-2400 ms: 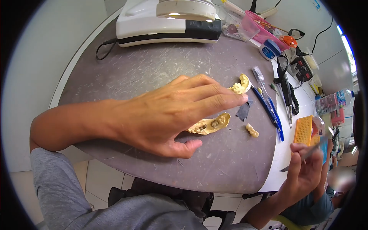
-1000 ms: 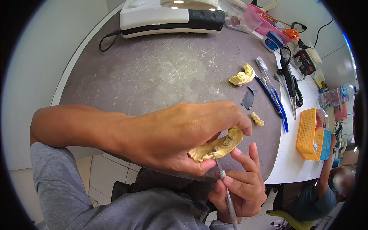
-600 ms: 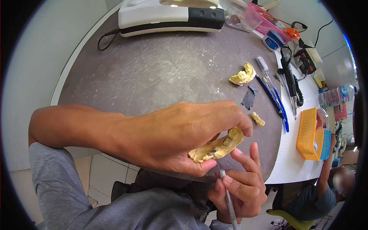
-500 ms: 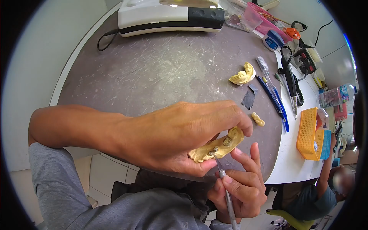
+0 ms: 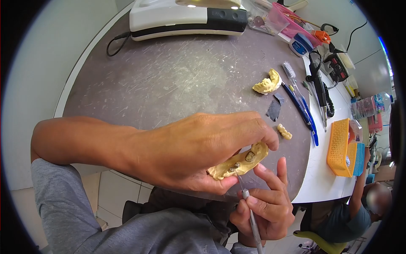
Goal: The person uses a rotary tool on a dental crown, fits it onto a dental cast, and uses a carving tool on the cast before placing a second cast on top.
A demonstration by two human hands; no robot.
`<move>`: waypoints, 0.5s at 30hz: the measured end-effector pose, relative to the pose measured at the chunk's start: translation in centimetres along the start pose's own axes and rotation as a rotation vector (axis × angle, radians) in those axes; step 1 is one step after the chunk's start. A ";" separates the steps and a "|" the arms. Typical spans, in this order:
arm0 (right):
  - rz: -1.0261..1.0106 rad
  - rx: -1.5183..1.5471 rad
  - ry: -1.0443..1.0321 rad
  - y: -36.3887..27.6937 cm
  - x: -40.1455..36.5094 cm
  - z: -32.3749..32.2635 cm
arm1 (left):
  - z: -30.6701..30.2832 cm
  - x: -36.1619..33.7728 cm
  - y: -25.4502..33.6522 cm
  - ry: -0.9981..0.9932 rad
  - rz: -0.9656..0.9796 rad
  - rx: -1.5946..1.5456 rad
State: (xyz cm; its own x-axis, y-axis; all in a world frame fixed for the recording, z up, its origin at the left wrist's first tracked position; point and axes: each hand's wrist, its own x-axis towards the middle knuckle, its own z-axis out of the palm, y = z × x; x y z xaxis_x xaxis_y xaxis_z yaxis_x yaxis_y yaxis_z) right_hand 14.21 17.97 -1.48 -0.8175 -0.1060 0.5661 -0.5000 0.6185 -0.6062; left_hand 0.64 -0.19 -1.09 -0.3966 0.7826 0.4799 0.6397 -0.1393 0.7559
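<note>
Head view: I have the left hand (image 5: 203, 146) clasping a yellow dental model (image 5: 241, 166) between its thumb and curled fingers, above the bench's rounded near edge. The right hand (image 5: 266, 207) pinches a slim metal-handled tool (image 5: 254, 226), its thin tip at the model's lower border; whether it touches, I can't tell. One right fingertip meets the model's edge too. Sideways room on my right is bounded by the small tooth-coloured bridge (image 5: 284, 131), near the left fingertips, with the dark grey sheet scrap (image 5: 274, 111) and second dental model (image 5: 268, 83) farther up. Past them, the toothbrush (image 5: 292, 78) and blue pen (image 5: 301, 112) flank the bench's right edge. Widest room is the scratched grey benchtop (image 5: 169, 80) between the left forearm and the white machine (image 5: 177, 19) at the far edge
</note>
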 end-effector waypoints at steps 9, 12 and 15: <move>0.009 -0.030 0.002 -0.2 0.2 0.2 | 0.0 -0.1 0.1 -0.004 -0.014 0.008; 0.008 -0.030 0.005 -0.2 0.3 0.2 | 0.1 -0.1 -0.1 0.018 0.023 0.013; 0.010 -0.040 0.004 -0.2 0.2 0.3 | 0.2 -0.1 -0.2 0.016 0.015 0.001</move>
State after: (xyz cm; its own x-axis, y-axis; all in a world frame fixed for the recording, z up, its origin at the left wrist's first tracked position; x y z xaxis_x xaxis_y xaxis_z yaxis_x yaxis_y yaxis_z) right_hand 14.05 17.60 -1.36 -0.8210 -0.0965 0.5627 -0.4802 0.6499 -0.5892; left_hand 0.73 -0.16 -1.37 -0.3975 0.7706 0.4981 0.6463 -0.1503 0.7482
